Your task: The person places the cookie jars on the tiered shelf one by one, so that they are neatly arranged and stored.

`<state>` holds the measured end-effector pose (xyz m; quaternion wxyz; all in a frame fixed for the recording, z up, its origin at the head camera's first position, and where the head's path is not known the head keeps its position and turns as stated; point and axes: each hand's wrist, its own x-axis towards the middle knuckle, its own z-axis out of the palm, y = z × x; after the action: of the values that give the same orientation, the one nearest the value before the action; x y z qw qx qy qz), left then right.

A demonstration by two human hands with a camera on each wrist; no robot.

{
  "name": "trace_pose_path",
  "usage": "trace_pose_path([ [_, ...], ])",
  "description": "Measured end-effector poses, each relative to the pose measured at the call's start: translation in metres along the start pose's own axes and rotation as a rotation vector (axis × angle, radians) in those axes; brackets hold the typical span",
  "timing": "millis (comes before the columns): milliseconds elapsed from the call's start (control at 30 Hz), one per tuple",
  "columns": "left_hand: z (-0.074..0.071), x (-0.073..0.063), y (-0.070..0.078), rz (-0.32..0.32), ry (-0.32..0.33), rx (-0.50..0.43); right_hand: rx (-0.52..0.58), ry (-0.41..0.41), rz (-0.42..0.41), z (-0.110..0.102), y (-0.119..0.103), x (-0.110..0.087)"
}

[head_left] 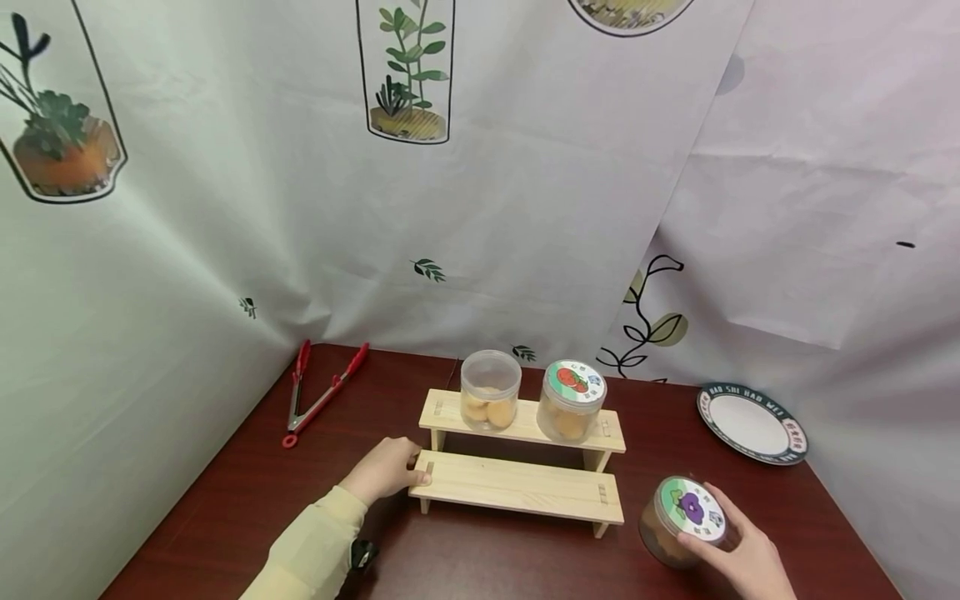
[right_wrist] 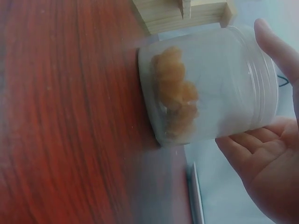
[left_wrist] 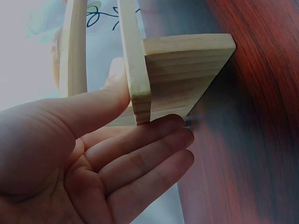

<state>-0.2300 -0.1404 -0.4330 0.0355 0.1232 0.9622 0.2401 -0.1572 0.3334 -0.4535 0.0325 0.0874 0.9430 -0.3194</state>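
Observation:
My left hand (head_left: pixel 385 469) pinches the left end of the lower step of a two-tier wooden stand (head_left: pixel 517 487). In the left wrist view its thumb lies on the board's top face, with the other fingers at the end and underside. My right hand (head_left: pixel 750 554) holds a clear round jar (head_left: pixel 663 533) around its lidded top, right of the stand. That lid shows a purple picture on green and white, and brownish-orange pieces (right_wrist: pixel 172 88) lie at the bottom. On the upper step stand a lidless jar (head_left: pixel 491 392) of round yellowish biscuits and a jar with a tomato-picture lid (head_left: pixel 573 400).
Red-handled tongs (head_left: pixel 322 400) lie spread at the back left of the dark red-brown table (head_left: pixel 225 517). A white plate with a dark patterned rim (head_left: pixel 752 423) is at the back right. Printed cloth (head_left: pixel 525 208) hangs behind and along both sides.

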Motion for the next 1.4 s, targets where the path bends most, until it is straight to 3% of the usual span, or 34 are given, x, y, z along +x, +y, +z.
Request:
trace_pose_path([
  [600,0.0,0.001,-0.001,-0.015,-0.017,-0.003,0.061,0.009,0.028,0.001,-0.005,0.0],
  [900,0.001,0.002,-0.003,0.022,0.003,-0.012,0.063,0.089,-0.043,-0.003,-0.009,-0.005],
  [1400,0.001,0.002,-0.002,0.002,0.002,-0.005,0.136,0.176,-0.15,-0.007,-0.03,-0.014],
])
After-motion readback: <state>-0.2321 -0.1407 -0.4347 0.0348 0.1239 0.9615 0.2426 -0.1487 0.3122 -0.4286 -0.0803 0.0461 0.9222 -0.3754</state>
